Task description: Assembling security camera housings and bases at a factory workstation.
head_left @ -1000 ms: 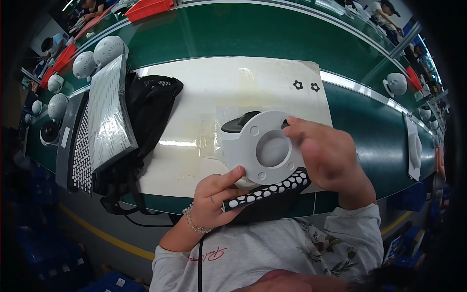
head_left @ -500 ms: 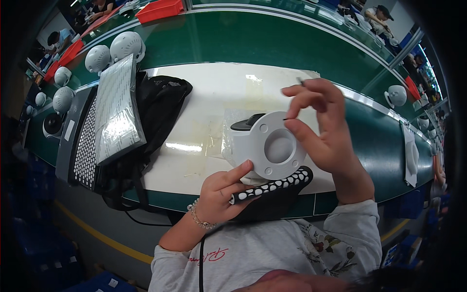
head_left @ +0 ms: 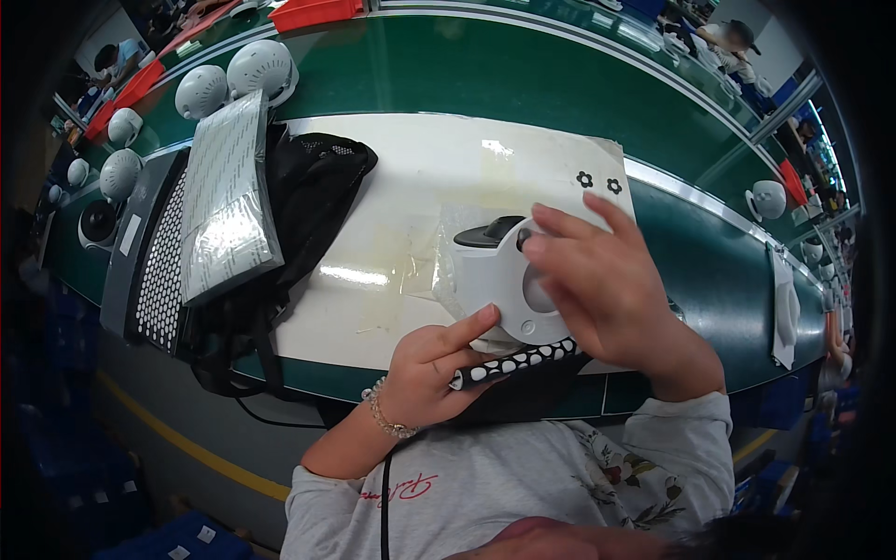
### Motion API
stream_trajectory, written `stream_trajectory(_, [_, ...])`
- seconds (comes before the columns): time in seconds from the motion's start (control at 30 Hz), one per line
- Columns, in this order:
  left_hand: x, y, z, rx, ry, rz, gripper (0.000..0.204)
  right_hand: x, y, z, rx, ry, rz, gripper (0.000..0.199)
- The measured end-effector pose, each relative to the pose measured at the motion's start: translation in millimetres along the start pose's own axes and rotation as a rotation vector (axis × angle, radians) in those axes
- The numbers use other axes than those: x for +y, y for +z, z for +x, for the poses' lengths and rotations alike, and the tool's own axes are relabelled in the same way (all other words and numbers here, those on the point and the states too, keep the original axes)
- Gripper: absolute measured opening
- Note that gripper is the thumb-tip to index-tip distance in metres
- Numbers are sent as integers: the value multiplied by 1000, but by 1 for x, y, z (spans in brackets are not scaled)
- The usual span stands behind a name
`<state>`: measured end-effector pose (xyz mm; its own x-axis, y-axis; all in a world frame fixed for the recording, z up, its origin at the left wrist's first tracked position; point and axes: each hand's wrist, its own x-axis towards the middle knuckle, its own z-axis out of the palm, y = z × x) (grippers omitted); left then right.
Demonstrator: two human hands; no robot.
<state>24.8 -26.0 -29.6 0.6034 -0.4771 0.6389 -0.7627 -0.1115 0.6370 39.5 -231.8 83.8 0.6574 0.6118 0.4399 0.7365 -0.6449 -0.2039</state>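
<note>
A white plastic housing [head_left: 481, 280] with a ring-shaped base lies tilted on the white board, its dark part [head_left: 490, 231] at the far side. My left hand [head_left: 434, 369] is closed round a black sheet with white dots [head_left: 509, 362]. Its index finger rests against the housing's near edge. Over the ring, my right hand [head_left: 602, 289] has its blurred fingertips at a small dark pad [head_left: 523, 240] on the rim, with the other fingers raised. The hand covers much of the ring. Clear film [head_left: 431, 266] lies beside the housing.
Two black flower-shaped pieces [head_left: 599, 182] lie on the white board [head_left: 392, 187]. A silvery wrapped stack [head_left: 227, 201], another dotted sheet [head_left: 161, 308] and a black mesh bag [head_left: 317, 177] are at left. White round housings [head_left: 261, 70] stand behind; a red bin [head_left: 317, 13] is at the far edge.
My right hand has come down and toward the ring with the dark pad, uncovering the flower-shaped pieces. The left hand keeps its hold on the dotted sheet.
</note>
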Motion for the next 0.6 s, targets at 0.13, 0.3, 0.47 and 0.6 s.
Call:
stream_trajectory(0.13, [-3,8,3,126,30,-86,24,-10,13,-18,180,185,305,23])
stream_trajectory(0.3, [-2,8,2,118,9,-67,23,-11,15,-28,101,215,289,10])
stream_trajectory(0.47, [-6,11,2,153,36,-92,24,-16,15,-25,-90,277,195,8])
stream_trajectory(0.6, [-5,12,1,138,14,-85,25,-16,18,-30,-41,244,176,12])
